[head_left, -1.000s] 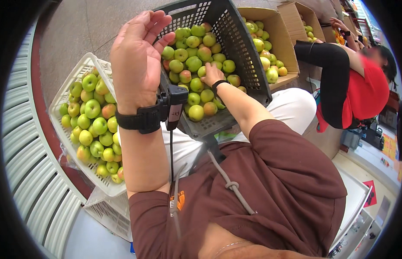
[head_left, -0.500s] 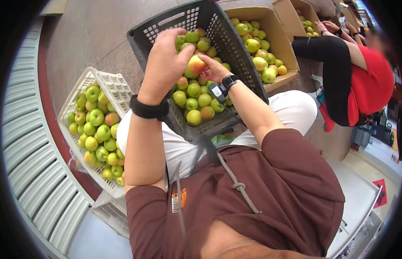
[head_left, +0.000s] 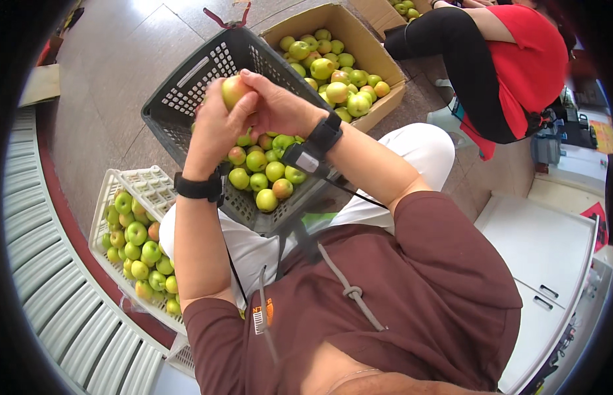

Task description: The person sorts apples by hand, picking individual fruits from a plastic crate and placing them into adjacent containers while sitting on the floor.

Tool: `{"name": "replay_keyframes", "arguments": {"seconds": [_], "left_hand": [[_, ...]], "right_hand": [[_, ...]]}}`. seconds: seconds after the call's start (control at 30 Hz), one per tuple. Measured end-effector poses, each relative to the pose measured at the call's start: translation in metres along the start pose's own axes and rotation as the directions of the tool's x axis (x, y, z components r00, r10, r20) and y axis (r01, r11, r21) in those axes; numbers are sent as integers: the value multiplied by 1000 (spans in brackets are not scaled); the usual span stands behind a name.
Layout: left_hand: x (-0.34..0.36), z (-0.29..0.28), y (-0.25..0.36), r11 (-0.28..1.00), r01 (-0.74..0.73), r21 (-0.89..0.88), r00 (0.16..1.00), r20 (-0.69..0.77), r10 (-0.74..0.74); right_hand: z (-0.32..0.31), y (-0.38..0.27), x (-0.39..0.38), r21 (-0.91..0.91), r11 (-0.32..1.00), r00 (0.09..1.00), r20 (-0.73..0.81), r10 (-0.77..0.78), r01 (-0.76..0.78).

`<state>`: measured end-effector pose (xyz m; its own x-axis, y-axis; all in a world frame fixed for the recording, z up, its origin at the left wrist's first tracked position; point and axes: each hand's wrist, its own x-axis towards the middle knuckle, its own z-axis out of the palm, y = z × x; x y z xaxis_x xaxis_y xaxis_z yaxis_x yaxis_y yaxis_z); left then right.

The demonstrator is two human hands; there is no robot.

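Nearest sits the person's own brown top, its grey drawcord hanging down the front, with white trousers beyond it; twelve o'clock is straight ahead of the body. Both forearms reach toward eleven o'clock, a black band around the left wrist and a strapped grey device at the right one. There the left hand and the right hand meet around one yellow-green apple with a reddish blush, raised above the dark crate. The left fingers are curled around the fruit from nine o'clock, the thumb bent across its near side; the right thumb lies against its edge at one o'clock, while the other right fingers are mostly hidden, so I cannot tell whether they grip. Beneath the hands, loose apples lie in the dark crate. At nine o'clock a white crate holds more, with pale slats farther out. Past the dark crate, at twelve, stands a cardboard box of apples. Farther, toward half past one, a co-worker in a red shirt crouches.
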<state>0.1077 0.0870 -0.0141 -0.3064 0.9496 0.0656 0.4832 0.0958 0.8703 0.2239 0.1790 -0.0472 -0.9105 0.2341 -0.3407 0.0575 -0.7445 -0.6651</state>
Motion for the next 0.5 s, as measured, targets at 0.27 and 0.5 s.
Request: {"name": "replay_keyframes", "arguments": {"seconds": [0.27, 0.5], "left_hand": [[-7, -12, -2, 933, 102, -344, 990, 130, -60], [4, -27, 6, 929, 128, -348, 992, 61, -114]], "right_hand": [[-139, -58, 13, -424, 897, 807, -484, -338, 121], [-266, -20, 26, -864, 376, 787, -477, -392, -336]]}}
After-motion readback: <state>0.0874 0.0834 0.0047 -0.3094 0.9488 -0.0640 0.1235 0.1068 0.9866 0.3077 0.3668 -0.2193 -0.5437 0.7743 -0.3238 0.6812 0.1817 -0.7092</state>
